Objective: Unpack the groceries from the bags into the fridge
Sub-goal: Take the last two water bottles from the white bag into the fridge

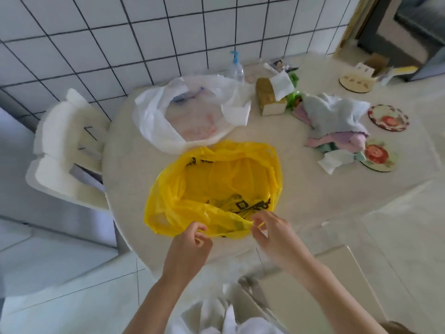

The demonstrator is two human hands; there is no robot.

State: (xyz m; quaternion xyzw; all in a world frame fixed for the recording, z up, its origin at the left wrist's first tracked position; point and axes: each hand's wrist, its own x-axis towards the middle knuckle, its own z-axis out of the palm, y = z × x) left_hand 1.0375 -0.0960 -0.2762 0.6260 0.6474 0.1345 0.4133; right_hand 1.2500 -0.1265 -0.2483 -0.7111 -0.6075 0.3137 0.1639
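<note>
A yellow plastic bag (214, 186) with black print lies open on the round white table (134, 179), and its inside looks empty from here. My left hand (190, 247) pinches the bag's near rim at the left. My right hand (272, 232) pinches the same rim a little to the right. Behind it lies a white plastic bag (190, 114), spread open, with something blue showing near its far side. No fridge is in view.
A white plastic chair (65, 153) stands at the table's left by the tiled wall. On the far table are a blue pump bottle (234, 66), a tissue box (269, 97), a heap of cloths (337, 121) and round coasters (387, 116).
</note>
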